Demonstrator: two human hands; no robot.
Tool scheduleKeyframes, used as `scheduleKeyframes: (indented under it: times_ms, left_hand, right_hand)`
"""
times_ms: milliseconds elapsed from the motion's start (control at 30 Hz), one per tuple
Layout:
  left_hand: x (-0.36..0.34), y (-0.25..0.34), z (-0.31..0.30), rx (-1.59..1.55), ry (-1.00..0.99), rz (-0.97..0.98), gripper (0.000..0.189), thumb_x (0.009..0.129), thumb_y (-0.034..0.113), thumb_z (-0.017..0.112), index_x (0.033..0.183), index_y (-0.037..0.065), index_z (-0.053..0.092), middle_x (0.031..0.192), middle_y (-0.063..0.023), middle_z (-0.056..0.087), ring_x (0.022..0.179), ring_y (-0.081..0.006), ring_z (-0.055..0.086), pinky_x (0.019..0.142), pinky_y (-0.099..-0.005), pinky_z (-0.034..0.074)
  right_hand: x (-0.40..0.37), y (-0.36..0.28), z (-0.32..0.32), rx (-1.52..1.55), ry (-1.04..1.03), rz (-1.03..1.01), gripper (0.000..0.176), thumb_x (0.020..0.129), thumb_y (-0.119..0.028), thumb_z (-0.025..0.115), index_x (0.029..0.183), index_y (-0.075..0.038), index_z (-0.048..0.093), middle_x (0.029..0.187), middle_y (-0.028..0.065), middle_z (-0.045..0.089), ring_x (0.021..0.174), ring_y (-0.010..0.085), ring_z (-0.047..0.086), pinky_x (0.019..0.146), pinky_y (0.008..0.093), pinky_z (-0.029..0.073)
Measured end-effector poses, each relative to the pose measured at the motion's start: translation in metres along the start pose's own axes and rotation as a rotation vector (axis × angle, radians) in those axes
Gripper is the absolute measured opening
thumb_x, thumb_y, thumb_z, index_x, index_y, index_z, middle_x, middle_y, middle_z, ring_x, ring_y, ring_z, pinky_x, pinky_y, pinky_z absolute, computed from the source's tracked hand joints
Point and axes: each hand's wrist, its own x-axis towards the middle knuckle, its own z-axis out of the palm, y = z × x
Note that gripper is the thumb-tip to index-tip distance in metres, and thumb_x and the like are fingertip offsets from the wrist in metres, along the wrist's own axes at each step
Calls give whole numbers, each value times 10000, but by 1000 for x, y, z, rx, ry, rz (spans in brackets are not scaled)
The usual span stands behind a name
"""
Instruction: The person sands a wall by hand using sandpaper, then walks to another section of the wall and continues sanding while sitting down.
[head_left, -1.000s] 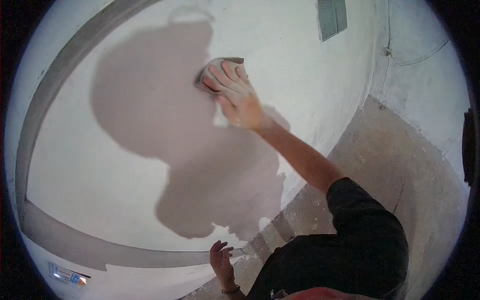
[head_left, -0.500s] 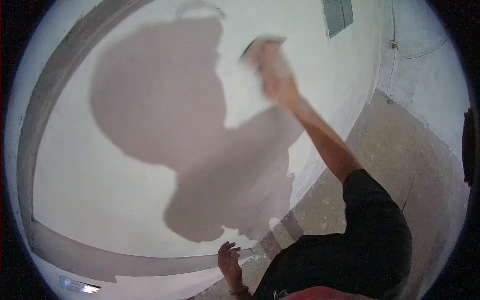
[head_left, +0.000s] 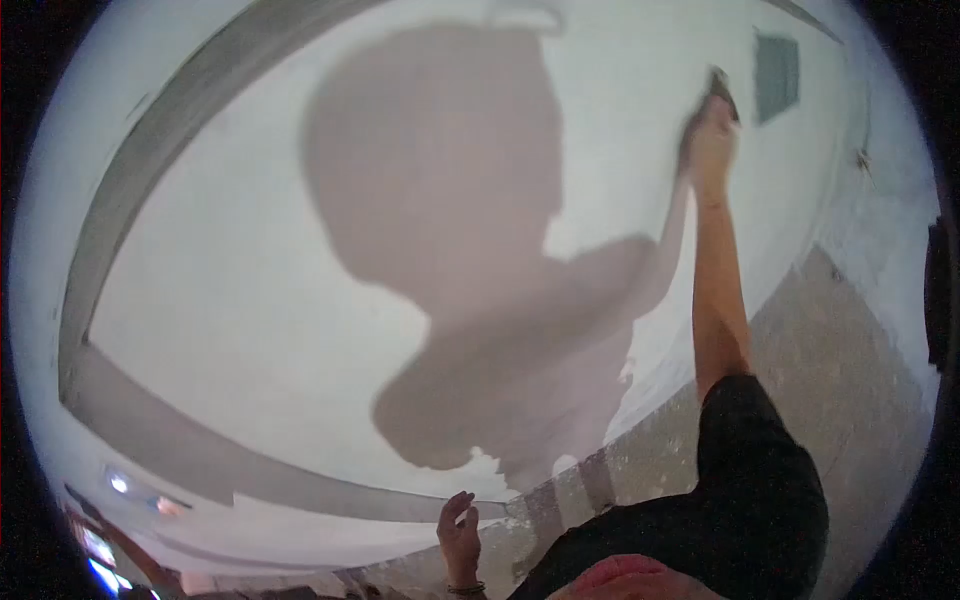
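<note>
My right hand [head_left: 712,145] is raised at arm's length against the upper right of a white wall [head_left: 230,290]. Its fingers are closed on a small flat piece with a dark edge [head_left: 719,82], held against the wall surface; blur hides what kind of piece it is. Low in the view, my left hand [head_left: 460,540] hangs near the wall's bottom edge with its fingers apart and loosely bent, holding nothing. A band shows around that wrist. The shadow of my head and arm [head_left: 450,200] covers the middle of the wall.
A grey rectangular panel [head_left: 777,78] sits on the wall right of my right hand. Grey borders [head_left: 200,455] frame the white surface. A wire fitting [head_left: 862,160] is on the adjoining wall. Rough bare floor [head_left: 800,350] lies at right; bright lights [head_left: 118,482] show at lower left.
My right hand has swept rightward across the wall, close to the grey panel, with the flat piece in it. The view has turned a little. My left hand stays low.
</note>
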Motion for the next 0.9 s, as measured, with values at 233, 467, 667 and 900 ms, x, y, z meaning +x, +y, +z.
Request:
scheduleKeyframes:
  times_ms: [233, 467, 667, 900]
  left_hand:
    - [-13, 46, -7, -47, -4, 50, 343, 949, 103, 618, 1270, -15, 591, 1221, -135, 675, 1129, -236, 647, 902, -358, 538]
    - [-28, 58, -54, -231, 62, 67, 356, 937, 61, 599, 1276, -38, 553, 1220, -161, 657, 1115, -251, 649, 960, -381, 511]
    - [-31, -7, -131, -260, 100, 91, 304, 966, 92, 605, 1257, 8, 586, 1215, -130, 674, 1099, -219, 661, 889, -351, 539]
    - [-67, -47, -200, -398, 157, 84, 344, 967, 66, 596, 1303, 11, 547, 1234, -132, 650, 1100, -207, 646, 905, -341, 522]
  right_hand:
    - [-109, -47, 39, -113, -197, -596, 467, 1044, -294, 447, 1366, 29, 545, 1365, 235, 569, 1362, 323, 484, 1173, 413, 307]
    - [-85, -126, 76, -76, 4, -374, 454, 1060, -294, 423, 1351, 34, 541, 1387, 230, 536, 1290, 350, 492, 1158, 448, 294]
    - [-227, -158, 125, -249, -531, -895, 437, 1073, -213, 378, 1434, 10, 480, 1429, 210, 517, 1381, 279, 446, 1193, 437, 272]
    - [-330, -216, 174, -185, -458, -722, 467, 1075, -303, 383, 1483, -81, 436, 1518, 166, 432, 1432, 313, 356, 1206, 467, 203]
